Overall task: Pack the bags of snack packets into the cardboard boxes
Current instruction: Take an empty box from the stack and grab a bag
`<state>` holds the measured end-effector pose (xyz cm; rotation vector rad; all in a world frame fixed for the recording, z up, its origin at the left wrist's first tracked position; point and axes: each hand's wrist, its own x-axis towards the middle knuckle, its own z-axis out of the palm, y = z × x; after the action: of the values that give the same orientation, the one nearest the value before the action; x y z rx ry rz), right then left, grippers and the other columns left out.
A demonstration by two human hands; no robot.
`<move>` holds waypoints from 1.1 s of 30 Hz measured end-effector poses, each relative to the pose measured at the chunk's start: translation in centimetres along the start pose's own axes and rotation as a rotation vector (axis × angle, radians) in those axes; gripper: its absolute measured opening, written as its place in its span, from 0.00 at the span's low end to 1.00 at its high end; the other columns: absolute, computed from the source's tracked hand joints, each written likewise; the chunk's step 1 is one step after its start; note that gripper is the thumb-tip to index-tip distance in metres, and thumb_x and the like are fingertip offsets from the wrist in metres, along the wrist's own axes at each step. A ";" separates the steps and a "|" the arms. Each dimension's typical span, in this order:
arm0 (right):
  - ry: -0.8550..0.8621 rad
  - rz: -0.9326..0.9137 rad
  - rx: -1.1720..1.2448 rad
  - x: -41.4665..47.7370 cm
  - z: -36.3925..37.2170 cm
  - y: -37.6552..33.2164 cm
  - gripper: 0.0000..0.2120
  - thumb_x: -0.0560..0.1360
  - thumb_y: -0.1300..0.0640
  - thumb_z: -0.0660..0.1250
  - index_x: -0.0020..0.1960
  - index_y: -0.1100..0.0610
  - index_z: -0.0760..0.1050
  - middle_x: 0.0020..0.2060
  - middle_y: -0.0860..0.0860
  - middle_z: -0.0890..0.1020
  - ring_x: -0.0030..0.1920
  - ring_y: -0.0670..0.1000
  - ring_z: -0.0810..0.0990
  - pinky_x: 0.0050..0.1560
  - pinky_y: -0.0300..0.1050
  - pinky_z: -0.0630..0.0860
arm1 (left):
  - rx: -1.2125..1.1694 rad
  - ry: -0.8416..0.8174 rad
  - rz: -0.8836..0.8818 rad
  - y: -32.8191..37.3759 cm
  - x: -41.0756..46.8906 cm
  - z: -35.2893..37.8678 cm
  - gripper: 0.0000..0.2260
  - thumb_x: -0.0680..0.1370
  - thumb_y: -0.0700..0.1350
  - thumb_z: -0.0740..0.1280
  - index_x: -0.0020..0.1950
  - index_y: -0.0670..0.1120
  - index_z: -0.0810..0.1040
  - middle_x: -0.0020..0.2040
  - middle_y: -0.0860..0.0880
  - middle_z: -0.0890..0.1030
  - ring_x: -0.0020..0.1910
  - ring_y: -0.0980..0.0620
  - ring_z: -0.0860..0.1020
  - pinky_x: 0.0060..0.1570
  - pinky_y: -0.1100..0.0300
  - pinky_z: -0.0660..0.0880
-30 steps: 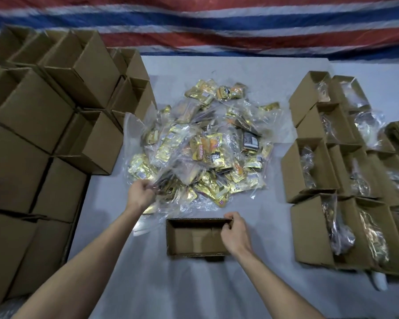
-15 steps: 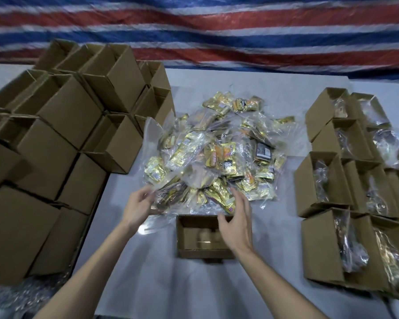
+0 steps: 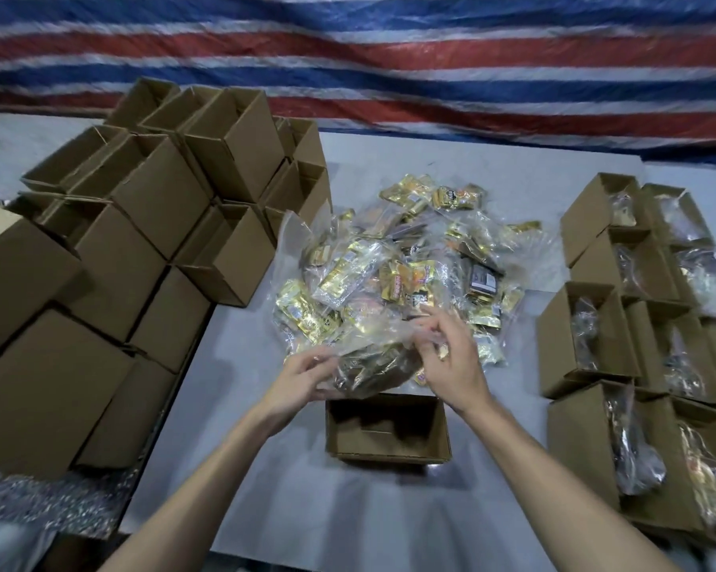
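Observation:
An open cardboard box point(image 3: 389, 450) stands in front of me on the white table, with no bag in it. Just beyond it lies a heap of clear plastic bags of gold snack packets point(image 3: 405, 274). Both hands hold one clear bag of packets point(image 3: 372, 365) at the heap's near edge, right above the box's far rim. My left hand point(image 3: 302, 379) grips the bag's left end. My right hand point(image 3: 451, 357) pinches its top right with curled fingers.
Empty open cardboard boxes point(image 3: 141, 241) are stacked high along the left. On the right stand rows of cardboard boxes point(image 3: 636, 344) that hold bags. A striped red, white and blue tarp point(image 3: 389, 55) hangs behind the table.
My right hand left the box rim and went up to the heap. Both hands have pulled one bag toward the box. The camera tilted up.

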<state>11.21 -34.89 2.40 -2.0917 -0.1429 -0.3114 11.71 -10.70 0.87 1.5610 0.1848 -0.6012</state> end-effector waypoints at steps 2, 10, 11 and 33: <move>0.016 0.025 0.104 -0.7 -0.9 -0.6 0.11 0.79 0.58 0.61 0.41 0.44 0.67 0.34 0.38 0.74 0.36 0.38 0.71 0.37 0.34 0.67 | 0.018 -0.007 0.051 -1.0 0.0 0.4 0.08 0.80 0.46 0.67 0.57 0.48 0.82 0.56 0.48 0.82 0.55 0.48 0.81 0.53 0.55 0.80; 0.080 0.127 0.219 -2.9 -3.3 -0.3 0.18 0.77 0.57 0.57 0.48 0.75 0.70 0.38 0.67 0.73 0.37 0.58 0.69 0.37 0.49 0.66 | 0.280 0.152 0.141 -4.6 -1.1 2.1 0.18 0.76 0.29 0.62 0.46 0.50 0.83 0.47 0.53 0.84 0.51 0.54 0.79 0.54 0.64 0.73; 0.073 0.125 0.204 -3.0 -3.2 -0.3 0.20 0.77 0.55 0.57 0.48 0.75 0.70 0.36 0.65 0.73 0.36 0.57 0.69 0.36 0.48 0.66 | 0.338 0.158 0.171 -4.7 -1.1 2.4 0.20 0.76 0.28 0.62 0.46 0.52 0.83 0.47 0.54 0.84 0.50 0.58 0.80 0.53 0.67 0.73; 0.332 0.018 -0.057 -3.1 0.2 -0.3 0.09 0.74 0.58 0.58 0.36 0.53 0.62 0.27 0.51 0.66 0.27 0.50 0.64 0.26 0.49 0.62 | 0.713 0.253 0.435 -6.6 -0.8 4.0 0.19 0.69 0.23 0.59 0.52 0.37 0.82 0.62 0.43 0.80 0.64 0.47 0.75 0.65 0.72 0.60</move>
<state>8.16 -34.53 1.67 -2.0642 0.0832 -0.6517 6.90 -13.75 -4.41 2.2824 -0.2062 -0.1117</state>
